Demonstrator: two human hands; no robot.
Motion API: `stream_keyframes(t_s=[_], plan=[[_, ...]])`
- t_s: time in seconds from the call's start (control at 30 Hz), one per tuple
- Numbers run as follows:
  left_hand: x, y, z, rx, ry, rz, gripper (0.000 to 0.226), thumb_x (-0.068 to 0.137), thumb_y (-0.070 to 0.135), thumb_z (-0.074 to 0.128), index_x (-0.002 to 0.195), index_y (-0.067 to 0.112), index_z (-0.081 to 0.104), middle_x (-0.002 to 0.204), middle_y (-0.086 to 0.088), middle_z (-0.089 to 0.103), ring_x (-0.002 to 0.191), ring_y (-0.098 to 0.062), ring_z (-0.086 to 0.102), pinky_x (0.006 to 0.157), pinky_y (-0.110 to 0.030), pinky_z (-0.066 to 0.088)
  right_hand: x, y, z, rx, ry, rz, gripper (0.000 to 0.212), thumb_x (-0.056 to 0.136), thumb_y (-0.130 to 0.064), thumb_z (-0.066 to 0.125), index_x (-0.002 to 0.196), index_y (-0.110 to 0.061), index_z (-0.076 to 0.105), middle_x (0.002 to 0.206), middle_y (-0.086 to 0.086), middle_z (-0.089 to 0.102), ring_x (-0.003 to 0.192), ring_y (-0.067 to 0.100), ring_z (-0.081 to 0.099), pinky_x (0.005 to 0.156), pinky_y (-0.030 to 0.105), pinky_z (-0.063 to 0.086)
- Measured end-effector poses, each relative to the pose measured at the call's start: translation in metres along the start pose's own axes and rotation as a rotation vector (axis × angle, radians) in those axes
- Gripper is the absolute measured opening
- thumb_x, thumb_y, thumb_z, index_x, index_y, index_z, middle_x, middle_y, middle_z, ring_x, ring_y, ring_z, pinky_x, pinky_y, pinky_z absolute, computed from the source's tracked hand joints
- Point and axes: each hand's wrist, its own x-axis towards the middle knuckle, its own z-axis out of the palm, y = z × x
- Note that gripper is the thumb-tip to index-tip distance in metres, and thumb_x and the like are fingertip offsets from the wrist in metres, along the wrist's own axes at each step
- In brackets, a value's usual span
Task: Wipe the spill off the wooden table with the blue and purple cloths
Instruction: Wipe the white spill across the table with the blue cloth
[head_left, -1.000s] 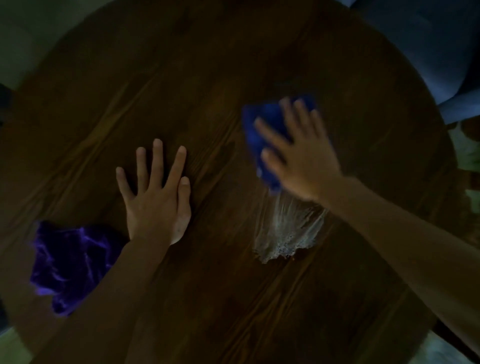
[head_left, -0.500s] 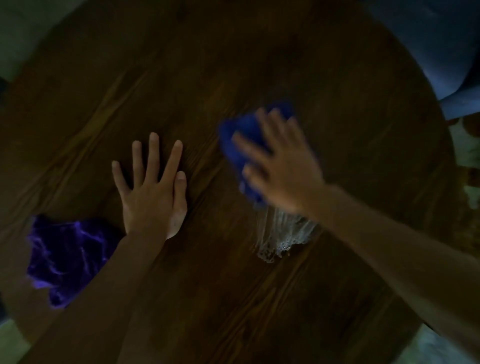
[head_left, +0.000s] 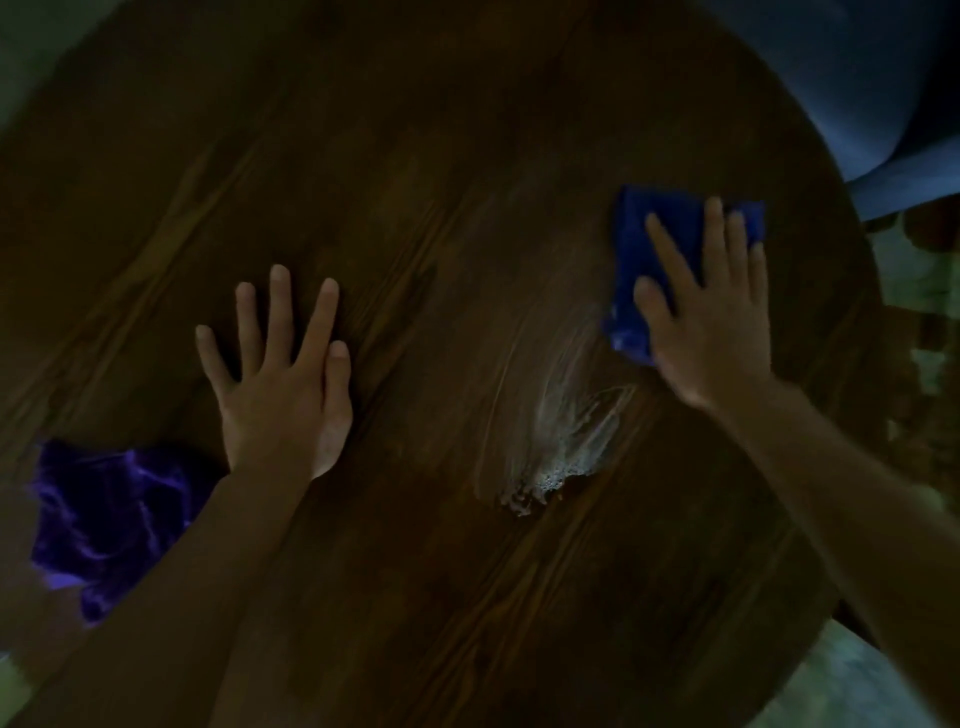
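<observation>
While the right hand (head_left: 711, 317) slid the blue cloth (head_left: 665, 260) out to about two o'clock, away from where it was a moment before, the spill (head_left: 561, 447) near the middle of the wooden table (head_left: 415, 182) got thinner and more spread out. At eight o'clock, closest to the person, the purple cloth (head_left: 109, 519) lay in a crumpled, shiny heap, partly hidden under the left forearm, and nobody was holding it. A bit farther in, at nine o'clock, the left hand (head_left: 280, 379) lay flat on the bare wood with its fingers spread wide and nothing in it, and it had hardly moved. Past it, the spill was a pale, foamy smear with tiny bubbles at its near edge and curved streaks going up toward the blue cloth. That means the wipe was working, I think, but wet stuff was left and more passes were needed. Farthest out, the right hand pressed down open and flat on the blue cloth, pinning it, not gripping it. That cloth looked soft, folded and roughly square. The round table was dark, smooth wood with long grain lines.
</observation>
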Motion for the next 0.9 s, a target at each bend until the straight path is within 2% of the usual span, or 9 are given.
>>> stream_keyframes(t_s=[0.17,0.3,0.43,0.57,0.6,0.67,0.77,0.83,0.9], plan=[[0.0,0.0,0.0,-0.013,-0.002,0.017,0.06,0.101,0.057,0.0,0.158,0.042,-0.012,0.169,0.002,-0.017,0.155,-0.024,-0.018,0.123,-0.063,-0.003,-0.173,-0.091,0.031,0.076,-0.123,-0.245,0.061,0.105,-0.063,0.018,0.162,-0.046,0.009,0.172,0.012,-0.003,0.157,0.038,0.007,0.126,0.054,0.003],[0.0,-0.003,0.0,-0.041,0.007,0.021,0.061,0.099,0.058,-0.003,0.158,0.043,-0.01,0.17,0.002,-0.015,0.156,-0.023,-0.017,0.123,-0.063,-0.004,-0.111,-0.144,0.025,0.151,-0.053,-0.479,0.062,0.105,-0.058,0.033,0.163,-0.043,0.016,0.172,0.011,0.008,0.157,0.035,0.011,0.125,0.053,0.003],[-0.001,-0.003,0.003,-0.056,0.039,0.035,0.06,0.1,0.058,-0.003,0.158,0.043,-0.008,0.17,0.002,-0.012,0.156,-0.023,-0.015,0.123,-0.063,-0.004,0.014,-0.06,0.002,0.04,0.055,-0.09,0.062,0.106,-0.06,0.022,0.164,-0.042,0.012,0.173,0.014,0.004,0.158,0.038,0.006,0.127,0.058,0.009],[0.0,-0.003,0.002,-0.053,0.031,0.035,0.06,0.101,0.056,0.0,0.158,0.042,-0.008,0.17,0.002,-0.013,0.156,-0.024,-0.015,0.122,-0.064,-0.004,-0.071,-0.018,0.008,-0.007,-0.012,0.059,0.063,0.106,-0.06,0.017,0.165,-0.039,0.006,0.173,0.014,-0.004,0.158,0.037,-0.001,0.125,0.061,0.013],[0.0,-0.004,0.001,-0.053,0.027,0.035,0.059,0.101,0.056,0.0,0.159,0.042,-0.007,0.17,0.002,-0.013,0.156,-0.025,-0.015,0.122,-0.064,-0.005,-0.11,-0.037,0.015,-0.021,-0.031,-0.014,0.064,0.106,-0.059,0.021,0.165,-0.039,0.011,0.173,0.014,-0.004,0.158,0.038,-0.002,0.124,0.063,0.014],[0.0,-0.005,0.001,-0.06,0.017,0.039,0.059,0.101,0.056,0.001,0.159,0.042,-0.007,0.17,0.001,-0.013,0.156,-0.025,-0.015,0.122,-0.064,-0.005,-0.176,-0.081,0.034,-0.004,-0.111,-0.37,0.063,0.105,-0.06,0.028,0.164,-0.043,0.016,0.173,0.011,-0.006,0.159,0.037,-0.005,0.124,0.061,0.009],[0.0,-0.007,0.0,-0.083,0.02,0.049,0.06,0.101,0.055,0.001,0.159,0.041,-0.003,0.17,0.003,-0.011,0.156,-0.022,-0.014,0.123,-0.062,-0.006,-0.162,-0.098,0.034,0.01,-0.172,-0.85,0.06,0.106,-0.06,0.03,0.162,-0.048,0.014,0.174,0.004,-0.004,0.16,0.029,-0.005,0.128,0.049,-0.006],[0.002,-0.01,-0.004,-0.18,0.008,0.048,0.06,0.101,0.054,0.004,0.16,0.04,0.003,0.17,0.005,-0.008,0.156,-0.018,-0.014,0.124,-0.058,-0.009,-0.1,-0.074,0.023,-0.004,-0.102,-0.693,0.061,0.105,-0.062,0.025,0.162,-0.049,0.01,0.174,0.004,-0.004,0.16,0.031,-0.003,0.128,0.049,-0.007],[0.001,-0.014,-0.011,-0.299,-0.017,0.049,0.06,0.102,0.052,0.008,0.16,0.039,0.009,0.171,0.007,-0.003,0.156,-0.014,-0.012,0.124,-0.054,-0.011,-0.035,-0.053,0.009,0.021,0.006,-0.223,0.064,0.103,-0.065,0.015,0.163,-0.047,0.004,0.174,0.009,-0.004,0.159,0.036,-0.001,0.128,0.056,0.0]])
